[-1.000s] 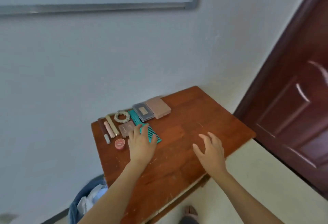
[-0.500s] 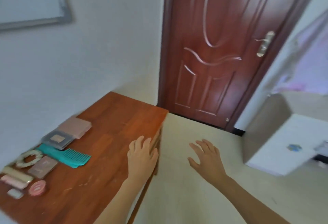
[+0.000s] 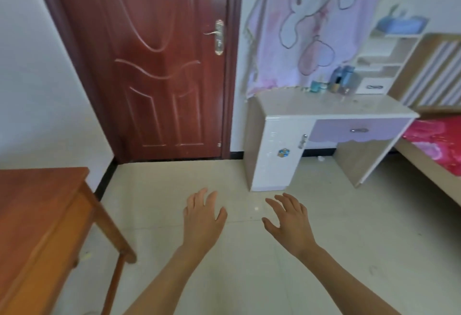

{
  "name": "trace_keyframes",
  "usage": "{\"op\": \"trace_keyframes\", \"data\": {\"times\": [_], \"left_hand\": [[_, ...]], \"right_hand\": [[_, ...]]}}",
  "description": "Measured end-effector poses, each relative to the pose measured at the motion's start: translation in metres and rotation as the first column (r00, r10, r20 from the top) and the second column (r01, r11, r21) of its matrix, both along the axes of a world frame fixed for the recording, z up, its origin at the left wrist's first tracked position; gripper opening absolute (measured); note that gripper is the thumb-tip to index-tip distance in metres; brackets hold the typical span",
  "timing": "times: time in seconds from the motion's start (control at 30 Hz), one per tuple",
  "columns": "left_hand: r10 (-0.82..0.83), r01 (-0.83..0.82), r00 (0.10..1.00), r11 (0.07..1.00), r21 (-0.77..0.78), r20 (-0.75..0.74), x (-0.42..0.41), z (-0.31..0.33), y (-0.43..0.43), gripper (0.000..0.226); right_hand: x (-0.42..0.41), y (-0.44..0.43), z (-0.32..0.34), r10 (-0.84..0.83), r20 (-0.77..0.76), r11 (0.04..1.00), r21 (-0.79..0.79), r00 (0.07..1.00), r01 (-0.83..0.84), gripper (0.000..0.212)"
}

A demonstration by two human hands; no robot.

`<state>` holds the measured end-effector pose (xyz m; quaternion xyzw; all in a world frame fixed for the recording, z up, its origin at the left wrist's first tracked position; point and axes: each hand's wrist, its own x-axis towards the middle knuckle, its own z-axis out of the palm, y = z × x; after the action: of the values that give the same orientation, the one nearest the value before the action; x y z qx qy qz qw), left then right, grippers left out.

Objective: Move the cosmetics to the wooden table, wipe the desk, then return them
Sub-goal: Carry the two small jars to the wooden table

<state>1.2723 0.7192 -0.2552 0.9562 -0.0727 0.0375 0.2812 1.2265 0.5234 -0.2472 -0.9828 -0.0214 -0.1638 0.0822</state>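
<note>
My left hand (image 3: 203,217) and my right hand (image 3: 289,220) hover over the tiled floor with fingers spread, holding nothing. The wooden table (image 3: 37,205) fills the lower left; only its right corner and one leg show, and the cosmetics laid on it are out of frame. The white desk (image 3: 331,107) with a purple drawer stands ahead at the right. A few bottles and jars (image 3: 334,84) stand at the back of its pale top.
A dark red door (image 3: 159,65) is shut straight ahead. A pink cartoon cloth (image 3: 321,20) hangs on the wall behind the desk. A bed with a red cover (image 3: 436,145) flanks the desk on the right. Open tiled floor (image 3: 224,185) lies between table and desk.
The view has swung right, away from the wooden table and its cosmetics, toward the door and the white desk. My left hand left the comb and table edge; both hands now hang over the floor.
</note>
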Motion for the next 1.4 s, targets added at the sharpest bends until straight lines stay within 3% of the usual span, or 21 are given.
{"op": "trace_keyframes", "data": {"times": [0.33,0.6,0.8,0.9,1.0,1.4], "left_hand": [[-0.265,0.265,0.964,0.964,-0.011,0.005,-0.008,-0.007,-0.216,0.045],[-0.441,0.441,0.898,0.897,-0.023,0.005,0.019,-0.018,-0.334,0.045],[-0.468,0.468,0.884,0.881,-0.072,0.017,0.075,-0.036,-0.405,0.042],[-0.457,0.455,0.889,0.884,-0.109,0.009,0.115,-0.038,-0.443,0.041],[-0.447,0.444,0.894,0.884,-0.145,0.009,0.158,-0.033,-0.487,0.040],[-0.512,0.511,0.859,0.858,-0.048,-0.018,0.259,-0.042,-0.607,0.041]], "right_hand": [[-0.042,-0.193,-0.004,-0.236,0.016,0.971,0.052,0.972,0.235,0.045],[-0.053,-0.288,-0.021,-0.453,-0.056,0.878,0.143,0.890,0.456,0.044],[-0.006,-0.349,-0.014,-0.499,-0.013,0.865,0.053,0.867,0.499,0.042],[0.029,-0.384,-0.007,-0.513,-0.041,0.853,0.092,0.858,0.514,0.040],[0.066,-0.428,-0.001,-0.493,-0.007,0.870,-0.007,0.870,0.493,0.040],[0.160,-0.563,-0.035,-0.622,-0.132,0.764,0.114,0.772,0.635,0.046]]}}
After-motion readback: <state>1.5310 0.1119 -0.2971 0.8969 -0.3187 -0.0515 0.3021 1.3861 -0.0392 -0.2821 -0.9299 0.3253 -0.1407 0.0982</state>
